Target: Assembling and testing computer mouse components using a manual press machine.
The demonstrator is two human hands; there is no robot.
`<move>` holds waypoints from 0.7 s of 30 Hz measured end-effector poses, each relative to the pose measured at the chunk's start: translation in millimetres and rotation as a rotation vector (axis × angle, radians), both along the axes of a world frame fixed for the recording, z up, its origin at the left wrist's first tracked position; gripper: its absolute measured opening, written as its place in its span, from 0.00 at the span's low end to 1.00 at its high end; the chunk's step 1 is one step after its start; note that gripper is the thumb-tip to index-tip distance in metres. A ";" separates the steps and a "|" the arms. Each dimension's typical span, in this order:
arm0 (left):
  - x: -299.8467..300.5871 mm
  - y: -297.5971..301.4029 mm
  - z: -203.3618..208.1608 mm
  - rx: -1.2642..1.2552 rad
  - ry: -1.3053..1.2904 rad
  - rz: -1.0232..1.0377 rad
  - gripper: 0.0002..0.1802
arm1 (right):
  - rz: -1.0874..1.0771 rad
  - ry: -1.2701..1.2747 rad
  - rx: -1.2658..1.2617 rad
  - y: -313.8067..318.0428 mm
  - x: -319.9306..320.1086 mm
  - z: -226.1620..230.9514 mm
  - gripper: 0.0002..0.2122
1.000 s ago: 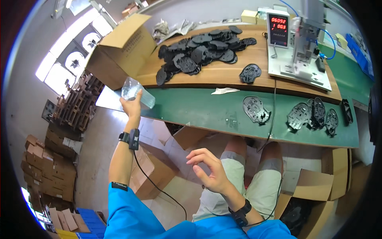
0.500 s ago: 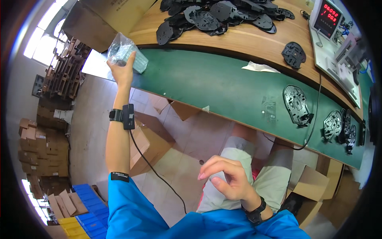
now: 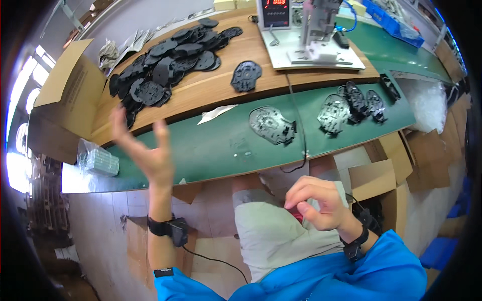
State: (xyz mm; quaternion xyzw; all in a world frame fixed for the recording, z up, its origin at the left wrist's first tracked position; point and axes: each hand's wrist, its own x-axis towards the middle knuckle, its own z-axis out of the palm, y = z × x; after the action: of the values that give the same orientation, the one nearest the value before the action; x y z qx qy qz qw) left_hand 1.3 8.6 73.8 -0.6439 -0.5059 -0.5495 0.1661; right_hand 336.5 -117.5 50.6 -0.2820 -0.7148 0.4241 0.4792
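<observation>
Display [image 3: 276, 15] & press [image 3: 320, 37] cut off at top; contents of clear bag [image 3: 99, 160] hard to ID thru plastic. Bag's on desk [image 3: 206, 150], L end, apart from L hand [image 3: 154, 159]. L hand raised nr blk parts pile [image 3: 163, 72], slightly blurred, fingers spread wide, grip empty. R hand [image 3: 321, 201] over shorts [image 3: 268, 228], fingers curled, grip half open, nothing visible in it, palm partly hidden.
</observation>
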 end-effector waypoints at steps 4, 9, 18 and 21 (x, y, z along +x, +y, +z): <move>75.3 37.0 6.2 -0.276 -0.011 -0.727 0.27 | -0.131 0.002 -0.047 -13.9 53.4 22.1 0.07; 118.7 95.9 -22.8 -0.372 0.219 -0.544 0.18 | -0.010 0.317 0.032 -51.5 84.7 68.4 0.10; 98.1 113.0 -49.7 -0.406 0.339 -0.489 0.16 | 0.331 1.048 0.810 -47.0 15.0 84.4 0.28; 100.4 112.4 -44.3 -0.390 0.353 -0.460 0.17 | 0.325 1.120 0.720 -56.1 20.1 96.3 0.25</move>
State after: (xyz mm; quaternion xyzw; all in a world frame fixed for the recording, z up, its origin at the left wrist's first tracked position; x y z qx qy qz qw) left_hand 101.8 121.1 29.5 -0.8456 -0.4068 -0.3457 -0.0034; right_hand 356.6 -173.6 146.9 0.2675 -0.4888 0.3085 0.7710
